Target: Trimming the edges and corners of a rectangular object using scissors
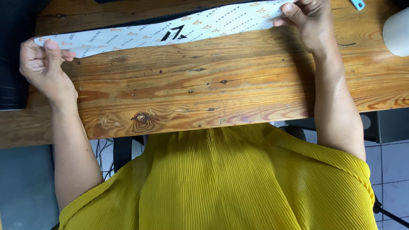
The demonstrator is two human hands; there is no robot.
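Pinching white patterned sheet (pixel 162 32) ends: left hand (pixel 40 64), right hand (pixel 309 21).

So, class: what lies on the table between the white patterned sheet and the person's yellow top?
In the head view, only bare wooden table separates sheet from top.

Across the upper half of the frame you have a knotty wooden surface (pixel 204 98) of orange-brown planks. A long white patterned sheet (pixel 140 35) lies on it along the top edge, from upper left to upper right. A white rounded object (pixel 397 30) sits at the far right, and a small light-blue item (pixel 358 4) at the top right.
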